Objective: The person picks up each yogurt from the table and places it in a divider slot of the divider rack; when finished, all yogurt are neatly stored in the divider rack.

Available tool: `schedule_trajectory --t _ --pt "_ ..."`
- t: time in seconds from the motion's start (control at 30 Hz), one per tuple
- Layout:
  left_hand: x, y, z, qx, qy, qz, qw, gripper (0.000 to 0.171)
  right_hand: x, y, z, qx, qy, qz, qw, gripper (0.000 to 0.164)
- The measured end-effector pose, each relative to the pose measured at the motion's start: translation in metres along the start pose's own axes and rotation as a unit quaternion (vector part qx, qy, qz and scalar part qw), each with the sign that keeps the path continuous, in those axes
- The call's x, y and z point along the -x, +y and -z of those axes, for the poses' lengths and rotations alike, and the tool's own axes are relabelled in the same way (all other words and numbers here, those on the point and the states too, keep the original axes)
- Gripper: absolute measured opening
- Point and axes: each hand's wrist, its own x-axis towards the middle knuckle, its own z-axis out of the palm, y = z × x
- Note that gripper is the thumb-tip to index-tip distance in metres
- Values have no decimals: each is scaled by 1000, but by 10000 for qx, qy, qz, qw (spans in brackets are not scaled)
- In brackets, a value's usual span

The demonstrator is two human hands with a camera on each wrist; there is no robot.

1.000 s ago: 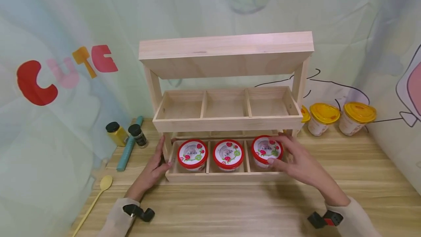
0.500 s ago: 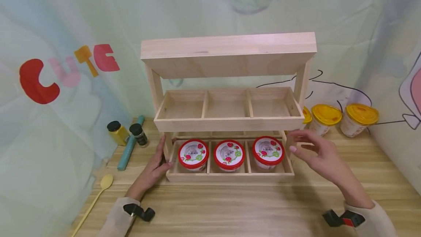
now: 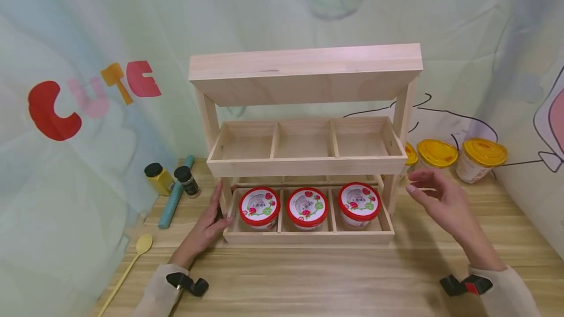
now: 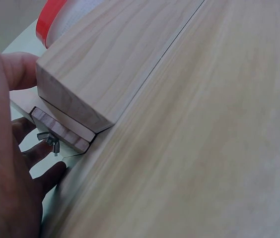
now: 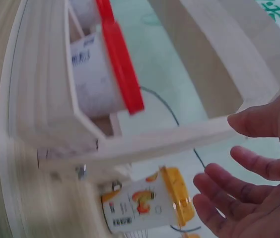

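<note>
**Three red-lidded tubs [image 3: 307, 207] stand in a wooden rack [image 3: 304, 167]**

A yellow spoon [image 3: 143, 244] lies along the left edge of the table [image 3: 308, 278]. The left hand [image 3: 203, 229] grips the rack's left end at the lower tray [image 3: 308, 239], which has one tub per compartment. The right hand [image 3: 445, 204] has its grip apart, beside the rack's right end. Yellow-lidded cups [image 3: 437, 153] stand by the table's far right corner.
</note>
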Motion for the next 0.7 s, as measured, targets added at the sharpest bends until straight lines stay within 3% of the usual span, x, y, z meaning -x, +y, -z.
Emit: schedule_trajectory --t 0.27,0.47,0.63,0.7 --pt "-8 32 -2 -192 -20 322 9993 100 -12 11 -3 86 115 -581 9982 69" --pt "-7 31 -2 -255 -8 352 9991 100 -24 15 -9 -157 146 -597 9980 84" --pt "-7 29 -2 -174 -25 410 9990 100 -33 17 -14 -350 263 -523 9977 85" --pt "-5 22 -2 -151 -2 270 9995 100 -37 18 -16 -363 285 -534 9975 85"
